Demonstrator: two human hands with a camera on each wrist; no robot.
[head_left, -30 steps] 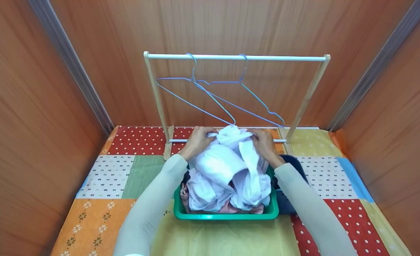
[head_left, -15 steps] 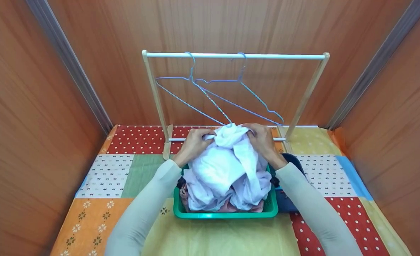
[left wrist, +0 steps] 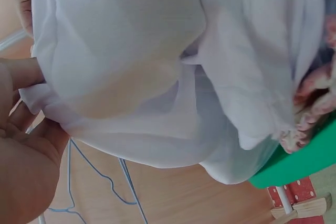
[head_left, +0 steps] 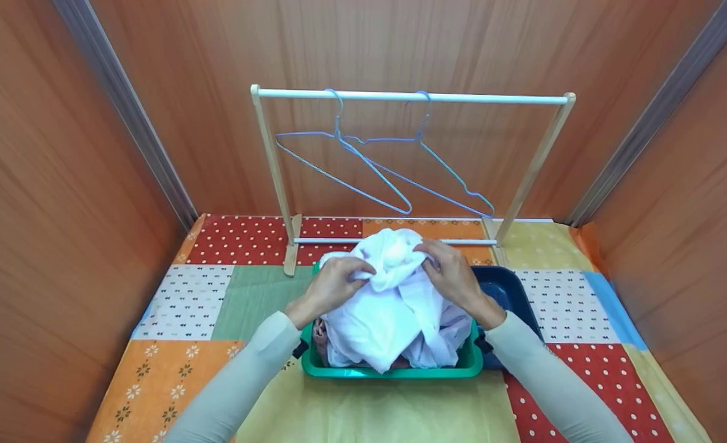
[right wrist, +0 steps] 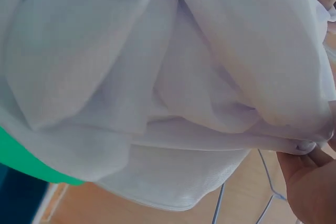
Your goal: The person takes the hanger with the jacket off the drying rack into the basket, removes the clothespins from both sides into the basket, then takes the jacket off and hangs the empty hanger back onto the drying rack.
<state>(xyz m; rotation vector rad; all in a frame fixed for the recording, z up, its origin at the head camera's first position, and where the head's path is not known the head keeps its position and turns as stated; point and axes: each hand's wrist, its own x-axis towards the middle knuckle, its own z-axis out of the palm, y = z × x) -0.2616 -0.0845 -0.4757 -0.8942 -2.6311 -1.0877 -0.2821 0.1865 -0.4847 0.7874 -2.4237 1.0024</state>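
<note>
A bunched white garment [head_left: 375, 326] rises out of a green basket [head_left: 394, 373] in the head view; its folds hide what kind of clothing it is. My left hand [head_left: 337, 282] pinches its upper left edge between thumb and fingers. On the other side my right hand [head_left: 452, 271] pinches the upper right edge. Fabric hangs from both hands down over the basket. The left wrist view has the left hand [left wrist: 31, 135] gripping a fold, and patterned pink cloth [left wrist: 310, 108] shows by the basket rim. In the right wrist view, the right hand [right wrist: 310, 177] pinches a long hem.
Behind the basket stands a small clothes rack [head_left: 409, 95]. From its bar hang two bare blue hangers, one on the left [head_left: 345, 181] and one on the right [head_left: 455, 175]. A dark blue basket [head_left: 508, 289] sits beside the green one. Patchwork cloth [head_left: 369, 406] covers the surface; wooden panels enclose it.
Both hands have come down and nearer with the white garment, clear of the left hanger's lower corner in the head view. The fabric now drapes farther over the basket's front.
</note>
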